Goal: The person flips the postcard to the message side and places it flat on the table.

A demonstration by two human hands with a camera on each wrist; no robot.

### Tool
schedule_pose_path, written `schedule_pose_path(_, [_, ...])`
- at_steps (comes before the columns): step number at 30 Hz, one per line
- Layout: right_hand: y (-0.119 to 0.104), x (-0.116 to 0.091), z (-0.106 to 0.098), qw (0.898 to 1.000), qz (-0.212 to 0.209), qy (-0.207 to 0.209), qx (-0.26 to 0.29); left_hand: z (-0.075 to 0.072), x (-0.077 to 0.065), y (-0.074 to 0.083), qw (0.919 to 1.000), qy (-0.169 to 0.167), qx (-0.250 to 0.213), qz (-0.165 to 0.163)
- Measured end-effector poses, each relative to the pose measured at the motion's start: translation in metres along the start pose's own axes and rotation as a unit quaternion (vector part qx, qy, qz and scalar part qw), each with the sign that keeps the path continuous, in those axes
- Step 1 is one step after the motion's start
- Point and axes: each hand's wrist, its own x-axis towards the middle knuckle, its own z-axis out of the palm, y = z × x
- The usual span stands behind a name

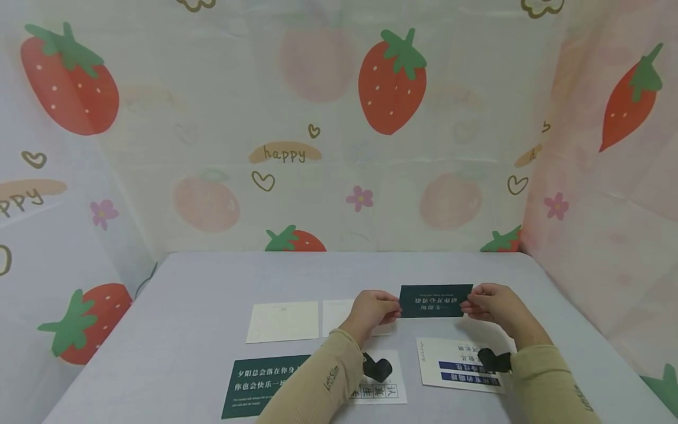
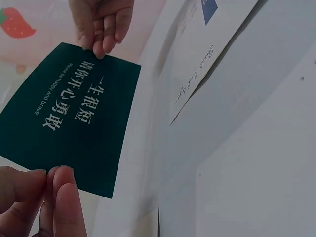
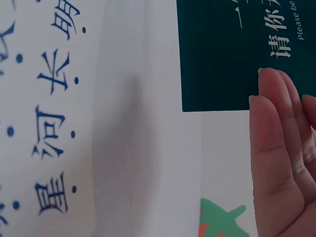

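Observation:
A dark green postcard (image 1: 435, 301) with white writing is held above the far right part of the table. My left hand (image 1: 371, 312) pinches one short end between thumb and fingers. At the opposite end, the right hand (image 1: 500, 309) grips the card the same way. In the left wrist view the green postcard (image 2: 74, 133) slants between both hands, its printed face showing. The right wrist view catches one corner of it beside the right fingers (image 3: 274, 133). Below the right hand lies a white postcard (image 1: 450, 358) with blue bands and lettering.
A cream card (image 1: 282, 322) and a white card (image 1: 333, 312), partly hidden by the left hand, lie in the back row. In front lie a green card (image 1: 259, 383) and a white card (image 1: 389, 393) with boxed characters, both partly behind the left sleeve. Strawberry-print cloth (image 1: 328, 118) encloses the table.

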Motion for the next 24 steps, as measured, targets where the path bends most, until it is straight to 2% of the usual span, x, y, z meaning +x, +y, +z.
schedule_pose_path(5, [-0.0008,-0.0017,-0.0002,1.000,-0.004,-0.006,-0.004,-0.0011,0.0001,0.0006,1.0000,0.000,-0.001,-0.001])
schedule_pose_path(13, [0.0008,-0.0020,-0.0060,0.996,-0.015,-0.048,0.068,-0.0017,0.0007,-0.0011,0.9998,-0.001,0.003,0.018])
schedule_pose_path(24, [0.0004,-0.0037,-0.0057,0.996,-0.010,-0.058,0.068,-0.0021,0.0017,-0.0019,0.9999,0.003,-0.001,0.016])
